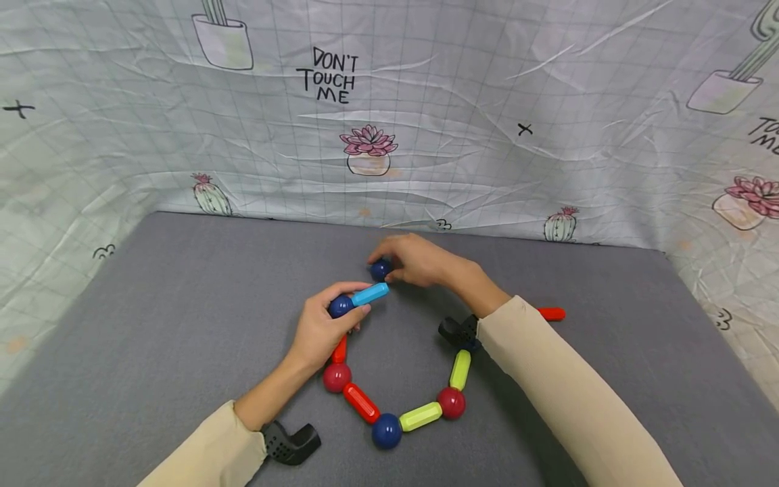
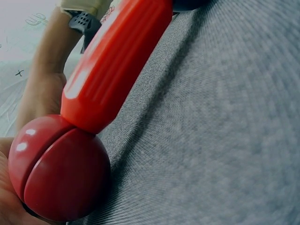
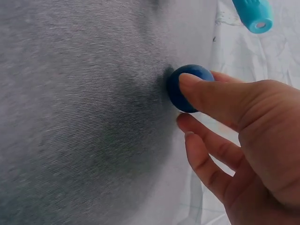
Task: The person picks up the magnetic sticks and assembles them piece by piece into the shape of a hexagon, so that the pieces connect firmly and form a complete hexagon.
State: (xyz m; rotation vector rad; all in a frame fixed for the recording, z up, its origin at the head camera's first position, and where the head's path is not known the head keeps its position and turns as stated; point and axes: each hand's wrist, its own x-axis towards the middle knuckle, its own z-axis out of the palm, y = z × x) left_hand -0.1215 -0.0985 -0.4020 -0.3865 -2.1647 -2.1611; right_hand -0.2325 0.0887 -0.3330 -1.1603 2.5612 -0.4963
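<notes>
My left hand (image 1: 320,329) grips a dark blue ball (image 1: 341,306) with a light blue rod (image 1: 370,294) attached, its free end pointing toward the right hand. A red rod runs from under that hand to a red ball (image 1: 337,377); the left wrist view shows a red ball (image 2: 68,171) and red rod (image 2: 117,65) up close. Farther back, my right hand (image 1: 418,260) pinches another dark blue ball (image 3: 187,89) between thumb and fingers, at the grey surface. In the right wrist view, the light blue rod's end (image 3: 258,18) stands apart from this ball.
The joined chain curves on through a red rod (image 1: 362,403), a blue ball (image 1: 387,431), a yellow-green rod (image 1: 421,416), a red ball (image 1: 452,403) and another yellow-green rod (image 1: 460,370). A loose-looking red rod (image 1: 552,314) is partly hidden by the right sleeve. A printed curtain (image 1: 426,88) hangs behind.
</notes>
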